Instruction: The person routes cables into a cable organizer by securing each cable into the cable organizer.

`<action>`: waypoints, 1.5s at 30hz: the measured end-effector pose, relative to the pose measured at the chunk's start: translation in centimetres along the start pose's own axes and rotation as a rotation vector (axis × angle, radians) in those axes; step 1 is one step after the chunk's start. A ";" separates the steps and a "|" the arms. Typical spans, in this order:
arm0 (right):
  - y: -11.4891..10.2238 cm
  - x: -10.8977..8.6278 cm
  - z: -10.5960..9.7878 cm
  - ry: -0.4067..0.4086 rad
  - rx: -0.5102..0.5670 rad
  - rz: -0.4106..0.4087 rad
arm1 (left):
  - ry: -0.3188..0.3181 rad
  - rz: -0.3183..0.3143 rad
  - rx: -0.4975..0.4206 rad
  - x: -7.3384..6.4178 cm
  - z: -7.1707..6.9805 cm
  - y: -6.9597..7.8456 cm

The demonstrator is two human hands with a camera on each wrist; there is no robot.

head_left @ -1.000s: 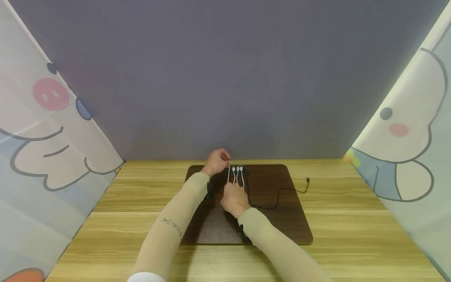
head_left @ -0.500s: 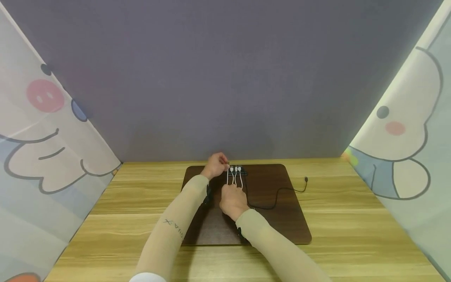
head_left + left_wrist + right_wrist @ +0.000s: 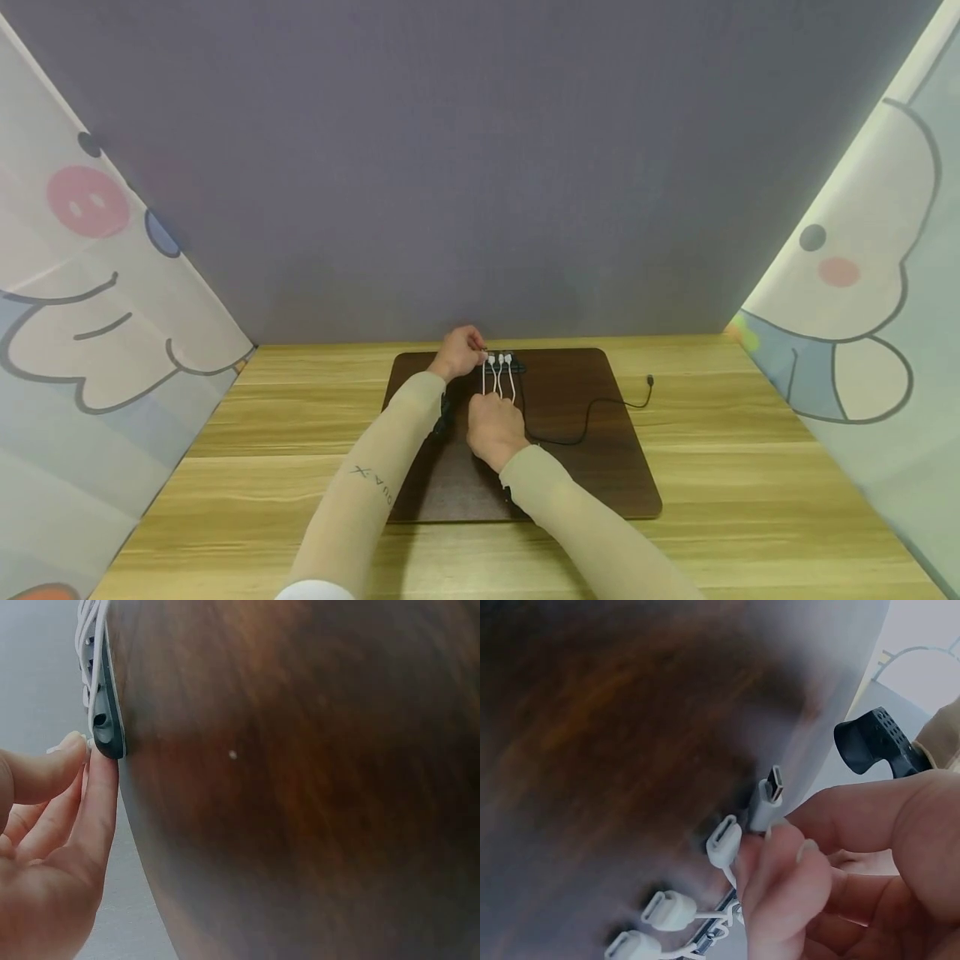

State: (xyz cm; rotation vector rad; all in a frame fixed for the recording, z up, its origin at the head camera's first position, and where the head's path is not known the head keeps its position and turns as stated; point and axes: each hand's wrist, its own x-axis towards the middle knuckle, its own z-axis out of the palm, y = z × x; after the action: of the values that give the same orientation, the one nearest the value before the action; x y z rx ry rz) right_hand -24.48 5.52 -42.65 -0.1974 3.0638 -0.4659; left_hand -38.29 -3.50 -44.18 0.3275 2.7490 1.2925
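My left hand (image 3: 459,352) pinches the end of a white charging cable between thumb and fingertips, right beside the left end of a black cable holder (image 3: 519,367). In the left wrist view, that fingertip pinch sits at the rounded end of the notched holder (image 3: 110,731). White plugs (image 3: 509,359) of several other cables line up along the holder. Nearer to me, my right hand (image 3: 497,429) grips the cables' other ends. In the right wrist view its fingers pinch one white cable just below its plug (image 3: 765,802); more white connectors (image 3: 670,910) stick out beside them.
Under the hands lies a dark brown board (image 3: 585,483) on a light wooden table (image 3: 750,500). A thin black cable (image 3: 588,421) curves right from the holder past the board's edge, its plug on the table. A grey wall (image 3: 480,167) rises behind the table.
My left hand has come slightly down toward the holder's left end, bringing the cable end level with the other white plugs. The right hand keeps its grip almost in place.
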 end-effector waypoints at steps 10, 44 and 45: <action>-0.3 0.1 0.3 0.010 -0.053 -0.018 | -0.027 0.026 0.100 0.2 0.2 0.3; -0.2 -0.4 0.0 -0.065 -0.009 -0.117 | -0.029 -0.019 0.171 -0.3 0.0 0.9; -0.2 -0.4 0.1 -0.063 -0.012 -0.123 | -0.032 -0.020 0.173 -0.4 -0.1 0.9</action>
State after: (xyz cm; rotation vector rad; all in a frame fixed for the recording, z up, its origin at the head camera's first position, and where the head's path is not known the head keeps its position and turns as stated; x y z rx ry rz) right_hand -24.05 5.34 -42.68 -0.3952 3.0051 -0.4370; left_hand -37.81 -3.08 -43.45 0.3299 2.8348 1.0377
